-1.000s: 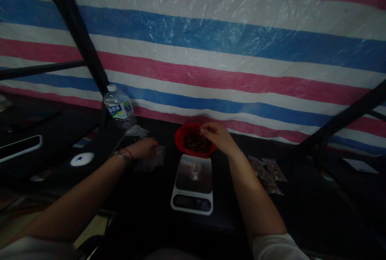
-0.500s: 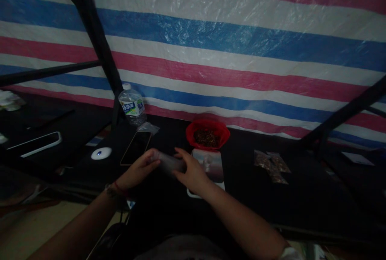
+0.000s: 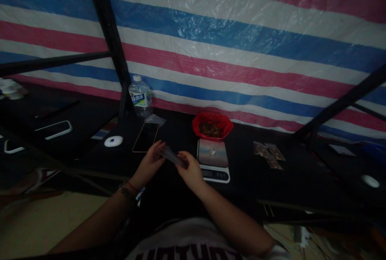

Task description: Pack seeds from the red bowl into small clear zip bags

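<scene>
Between my two hands a small clear plastic bag [image 3: 170,155] is held above the black table. My left hand [image 3: 152,160] pinches its left end, and my right hand [image 3: 191,170] grips its right end with the fingers curled round. Just right of my right hand lies a white kitchen scale [image 3: 214,174] with a shiny plate. Behind the scale stands a red bag-like container [image 3: 197,125] holding brown dried bits [image 3: 211,130]. Several filled clear packets [image 3: 269,154] lie farther right.
A phone [image 3: 146,137] lies beyond my left hand, with a white oval device [image 3: 113,141] to its left. A clear bottle [image 3: 141,98] and loose plastic bags [image 3: 155,119] are behind it. Dark frame bars [image 3: 113,37] rise before a striped sheet [image 3: 211,43].
My right hand has drawn away from the scale, whose display now shows. The bag is bunched narrower between my hands. The whole view has shifted slightly.
</scene>
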Motion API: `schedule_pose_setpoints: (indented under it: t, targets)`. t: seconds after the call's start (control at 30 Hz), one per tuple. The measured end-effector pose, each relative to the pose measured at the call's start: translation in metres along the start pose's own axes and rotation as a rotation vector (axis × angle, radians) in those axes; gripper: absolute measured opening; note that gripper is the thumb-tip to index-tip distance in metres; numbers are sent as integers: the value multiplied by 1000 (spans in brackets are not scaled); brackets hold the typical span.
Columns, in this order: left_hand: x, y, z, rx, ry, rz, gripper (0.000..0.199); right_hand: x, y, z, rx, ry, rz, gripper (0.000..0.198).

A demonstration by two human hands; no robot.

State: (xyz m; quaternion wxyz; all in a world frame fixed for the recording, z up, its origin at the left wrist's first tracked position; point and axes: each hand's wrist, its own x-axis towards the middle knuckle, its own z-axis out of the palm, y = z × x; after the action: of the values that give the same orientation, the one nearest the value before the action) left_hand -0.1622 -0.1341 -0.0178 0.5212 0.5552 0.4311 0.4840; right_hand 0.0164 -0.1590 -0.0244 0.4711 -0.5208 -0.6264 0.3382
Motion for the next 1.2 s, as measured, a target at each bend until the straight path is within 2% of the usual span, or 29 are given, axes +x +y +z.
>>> schedule_pose_setpoints:
  t: [0.13, 0.23, 0.33, 0.43, 0.5, 0.67, 0.8, 0.87, 1.03, 1.2]
  targets:
    - [1, 15, 8, -70, -15, 35, 74, 5, -5, 0, -10, 13, -5, 23]
    - [2, 15, 7, -109, 0, 54, 76, 6, -2, 2, -27, -11, -20, 21]
    - [2, 4, 4, -149, 23, 36, 80, 4, 8, 9, 60, -33, 10, 39]
    - [1, -7, 1, -136, -20, 12, 83, 3, 16, 15, 153, -34, 23, 63]
    - [0, -9, 0, -108, -64, 8, 83, 4, 16, 17, 129, -32, 26, 65]
    - [0, -9, -2, -105, -150, 14, 82, 7, 6, 12, 15, -23, 8, 52]
    - [4, -10, -6, -54, -184, -9, 85, 6, -3, 5, 9, -59, -45, 26]
    - [6, -7, -7, 19, -160, -26, 76, 5, -5, 4, 44, -61, -61, 24]
    - [9, 2, -8, 284, -132, 16, 27, 6, -4, 5, 31, -66, -63, 25]
    - [10, 3, -13, 468, -162, 40, 16, 7, -3, 4, 0, -87, -57, 24]
